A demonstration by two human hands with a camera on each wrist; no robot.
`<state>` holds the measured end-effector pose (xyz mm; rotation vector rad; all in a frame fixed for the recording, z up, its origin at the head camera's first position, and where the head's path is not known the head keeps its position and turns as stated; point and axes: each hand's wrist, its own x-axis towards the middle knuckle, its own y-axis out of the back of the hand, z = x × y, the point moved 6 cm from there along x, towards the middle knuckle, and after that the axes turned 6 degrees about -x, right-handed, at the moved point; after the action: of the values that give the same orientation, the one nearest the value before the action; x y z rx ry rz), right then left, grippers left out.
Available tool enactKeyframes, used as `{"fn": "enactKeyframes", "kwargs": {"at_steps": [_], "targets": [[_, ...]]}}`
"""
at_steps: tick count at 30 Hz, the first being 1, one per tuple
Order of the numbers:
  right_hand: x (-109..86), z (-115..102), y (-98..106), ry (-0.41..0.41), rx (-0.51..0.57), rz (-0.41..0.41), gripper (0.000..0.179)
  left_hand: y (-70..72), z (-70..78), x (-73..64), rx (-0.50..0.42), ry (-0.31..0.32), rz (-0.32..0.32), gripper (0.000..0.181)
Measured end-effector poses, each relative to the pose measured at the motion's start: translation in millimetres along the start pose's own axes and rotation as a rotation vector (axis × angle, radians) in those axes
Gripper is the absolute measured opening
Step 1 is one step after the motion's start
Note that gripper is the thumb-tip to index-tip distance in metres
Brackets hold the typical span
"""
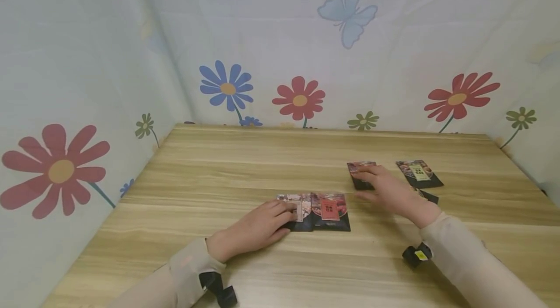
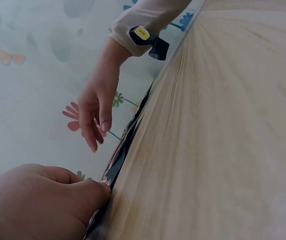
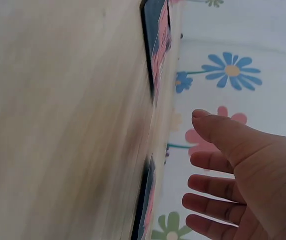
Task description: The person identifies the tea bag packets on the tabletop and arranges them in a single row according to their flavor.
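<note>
Two flat dark packets with food pictures lie side by side near the middle of the table. My left hand (image 1: 262,224) rests its fingers on the left packet (image 1: 305,224), which has a pale label partly covered by them. Touching it on the right is a packet with a red label (image 1: 330,211). My right hand (image 1: 389,192) is over a third packet (image 1: 362,184), hiding part of it. In the right wrist view that hand (image 3: 242,175) has its fingers extended and apart, holding nothing, above the table.
A packet with a pale green label (image 1: 420,173) lies at the right, and another packet (image 1: 428,196) is partly hidden behind the right wrist. The wooden table (image 1: 245,162) meets a flower-printed white curtain (image 1: 271,21) at the back and left. Both wrists wear black camera straps.
</note>
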<state>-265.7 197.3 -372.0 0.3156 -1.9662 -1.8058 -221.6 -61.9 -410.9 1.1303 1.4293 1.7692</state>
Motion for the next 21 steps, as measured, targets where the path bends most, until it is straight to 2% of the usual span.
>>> {"fn": "enactKeyframes", "kwargs": {"at_steps": [9,14,21], "targets": [[2.0,29,-9,-0.074,0.013,-0.069,0.046,-1.0,-0.2,0.2,-0.003,0.011,-0.009,0.032],[3.7,36,-13,-0.110,0.026,-0.102,0.051,0.3,0.2,0.4,-0.012,0.011,-0.009,0.032],[6.2,38,-16,-0.115,0.040,-0.132,0.052,2.8,1.9,0.3,-0.014,0.013,-0.017,0.032]]}}
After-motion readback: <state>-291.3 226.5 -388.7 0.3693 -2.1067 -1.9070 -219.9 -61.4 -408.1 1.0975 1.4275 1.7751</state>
